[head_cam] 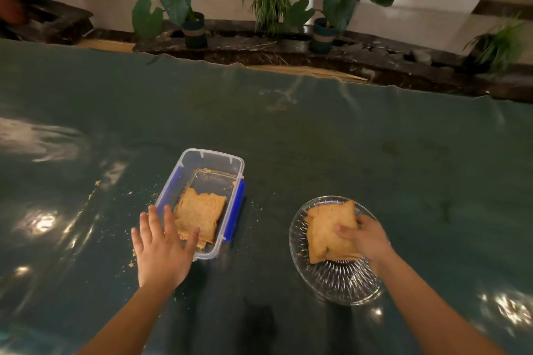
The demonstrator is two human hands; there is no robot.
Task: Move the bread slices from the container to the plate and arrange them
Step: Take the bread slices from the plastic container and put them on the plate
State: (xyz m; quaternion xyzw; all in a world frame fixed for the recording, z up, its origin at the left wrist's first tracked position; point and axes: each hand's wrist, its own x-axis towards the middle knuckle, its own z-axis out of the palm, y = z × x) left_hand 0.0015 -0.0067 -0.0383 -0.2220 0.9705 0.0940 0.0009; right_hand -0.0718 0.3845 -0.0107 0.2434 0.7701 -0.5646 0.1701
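A clear plastic container (212, 159) with blue side clips sits left of centre on the table. Toasted bread slices (200, 212) lie stacked in its near half. My left hand (161, 248) rests flat, fingers spread, on the container's near left corner, its thumb touching the bread's edge. To the right stands a cut-glass plate (343, 282). Bread slices (326, 228) lie stacked on its far part. My right hand (366, 236) grips the right edge of the top slice on the plate.
The table (317, 138) is covered with a shiny dark green sheet. Crumbs (95, 190) are scattered left of the container. Beyond the far edge runs a dark stone ledge with potted plants (193, 29).
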